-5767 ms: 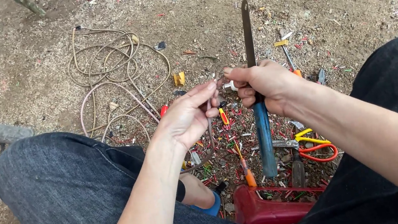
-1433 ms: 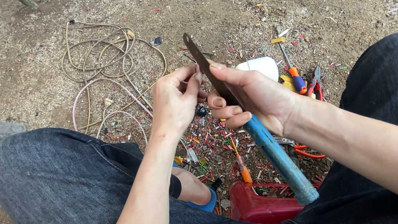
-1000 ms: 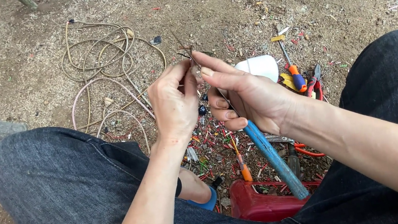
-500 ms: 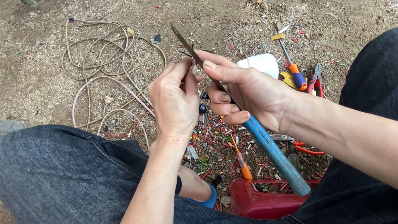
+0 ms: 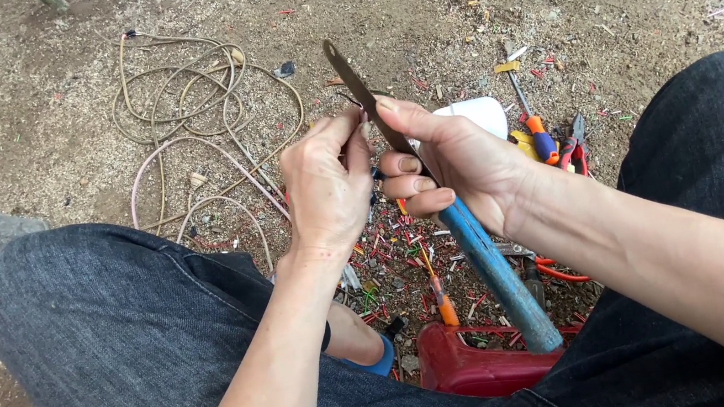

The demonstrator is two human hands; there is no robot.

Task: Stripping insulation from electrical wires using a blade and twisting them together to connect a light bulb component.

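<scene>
1. Nearest the camera: a red stool (image 5: 479, 366) between the person's dark-jeaned knees, with the lower end of a blue handle lying across its far edge.
2. Knife (image 5: 468, 246): blue handle near, dark blade far. Its long axis runs from lower right, near the stool, up and to the far left, the blade tip ending over the bare dirt ground (image 5: 22, 135).
3. Right hand (image 5: 459, 168): its grip is closed around the knife where handle meets blade, thumb laid along the blade's upper side, fingers curled under it.
4. Left hand (image 5: 327, 185): just left of the blade, fingertips pinched together against it. What the pinch holds is hidden; it looks like a thin wire piece, but this cannot be told for certain.
5. Relation of note: the pinch sits immediately left of the blade, beyond the right hand's grip, so the blade's edge lies between the two hands.
6. Below the hands: red wire scraps (image 5: 406, 258) scattered on the ground, an orange-handled screwdriver (image 5: 440, 300) among them.
7. Farther right: an orange-and-blue screwdriver (image 5: 541, 137), red pliers (image 5: 574, 148), a white plastic piece (image 5: 480, 113).
8. Far left: a coil of pale cable (image 5: 185, 115).
</scene>
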